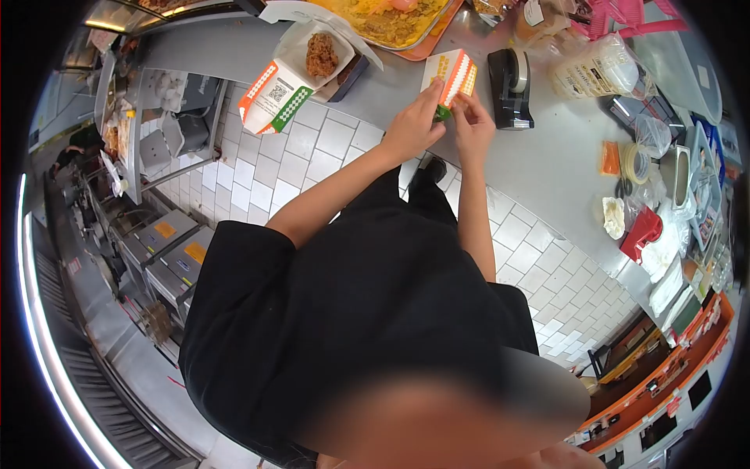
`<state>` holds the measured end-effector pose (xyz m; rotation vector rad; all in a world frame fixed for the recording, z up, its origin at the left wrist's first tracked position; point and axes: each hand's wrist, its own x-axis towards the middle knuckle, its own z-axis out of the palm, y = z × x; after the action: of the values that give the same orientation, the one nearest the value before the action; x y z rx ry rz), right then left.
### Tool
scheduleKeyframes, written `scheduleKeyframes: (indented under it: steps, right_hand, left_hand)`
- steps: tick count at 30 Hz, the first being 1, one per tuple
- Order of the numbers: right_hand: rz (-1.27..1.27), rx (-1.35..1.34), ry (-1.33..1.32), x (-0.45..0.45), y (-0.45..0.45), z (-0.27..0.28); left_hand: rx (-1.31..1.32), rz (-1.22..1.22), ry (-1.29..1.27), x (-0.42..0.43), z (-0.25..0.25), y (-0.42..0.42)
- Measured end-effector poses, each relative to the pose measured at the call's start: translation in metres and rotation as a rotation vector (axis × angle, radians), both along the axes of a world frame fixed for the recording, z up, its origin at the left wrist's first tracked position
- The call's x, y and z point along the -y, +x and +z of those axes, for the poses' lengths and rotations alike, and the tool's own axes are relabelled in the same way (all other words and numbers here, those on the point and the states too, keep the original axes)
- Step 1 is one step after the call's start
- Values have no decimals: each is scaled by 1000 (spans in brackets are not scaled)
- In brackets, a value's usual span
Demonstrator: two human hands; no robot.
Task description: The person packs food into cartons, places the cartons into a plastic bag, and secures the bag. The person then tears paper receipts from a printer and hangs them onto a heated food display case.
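Standing open: a box point(295, 59) at the left of our desk point(547, 160), its printed lid folded out toward us and seemingly past the near edge; a piece of chicken point(321, 55) sits inside.
Left hand point(414, 123): our fingers are bent round the near left part of the carton, closed to about its width; the thumb lies low, by the green part.
Carton point(453, 69): between our two hands, near the front edge of the desk, just left of the tape dispenser; whether it rests on the desk or is lifted, we cannot tell.
Right hand point(474, 129): thumb and first finger are drawn close together at the carton's near right side, in what looks like a light pinch; we cannot see exactly what lies between them.
Good handling: we would steady with the left, let only the right fingertips work, and press along the folds, since thin card probably creases under a hard squeeze.
Tape dispenser point(508, 94): just beside our right hand, apart from it; best kept clear of our knuckles.
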<state>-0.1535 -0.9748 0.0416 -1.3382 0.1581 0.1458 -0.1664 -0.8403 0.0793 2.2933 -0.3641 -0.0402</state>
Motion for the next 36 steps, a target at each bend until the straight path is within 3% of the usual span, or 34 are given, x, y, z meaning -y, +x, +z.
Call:
scheduleKeyframes:
  steps: [4, 6, 7, 10, 12, 13, 14, 15, 17, 20, 22, 23, 24, 26, 27, 31, 32, 33, 35, 36]
  right_hand:
    - [-91, -66, 442, 0, -4, 11]
    - [-67, -77, 742, 5, -7, 13]
    - [-95, -50, 421, 1, -4, 10]
    - [-108, 78, -465, 5, 6, -10]
    - [-35, 189, -950, 24, 13, -26]
    - [-110, 311, -1002, 16, 9, -8]
    - [-190, 427, -1051, 6, 0, 15]
    - [-208, 459, -997, -1, -9, 27]
    - [-247, 509, -894, -16, -21, 43]
    - [185, 436, -653, -52, -20, 48]
    - [429, 608, -596, -94, 4, 69]
    - [429, 716, -638, -118, 21, 79]
    - [429, 824, -685, -142, 40, 84]
    - [337, 973, -1007, -185, 85, 74]
    - [379, 900, -1124, -200, 99, 69]
    - [527, 637, -1523, -237, 115, 65]
    - [556, 579, -1612, -240, 117, 66]
    - [556, 608, -1610, -240, 121, 66]
    - [565, 660, -1608, -233, 126, 65]
    - [498, 795, -1577, -231, 130, 62]
  left_hand:
    - [88, 66, 127, 6, -1, -3]
    - [216, -58, 215, 8, -2, -7]
    - [277, -118, 266, 6, 0, -8]
    - [-420, -130, -446, -11, 15, -7]
    - [-325, 98, -517, -32, 33, -24]
    - [-276, 205, -550, -47, 42, -36]
    - [-45, 421, -427, -64, 48, -50]
    - [184, 626, -296, -84, 48, -63]
    - [365, 1144, -230, -125, 30, -81]
    - [66, 1570, -628, -169, -31, -78]
    - [157, 1297, -616, -173, -38, -65]
    - [202, 1153, -611, -173, -43, -55]
    - [348, 1166, -582, -173, -53, -48]
    - [471, 1010, -194, -178, -36, -36]
    - [524, 927, -2, -180, -26, -32]
    - [194, 851, 162, -189, -26, -5]
    - [163, 871, 10, -189, -30, 0]
    - [138, 895, -143, -190, -34, 5]
    - [160, 911, 163, -192, 3, 11]
    - [251, 1021, 88, -198, 2, 16]
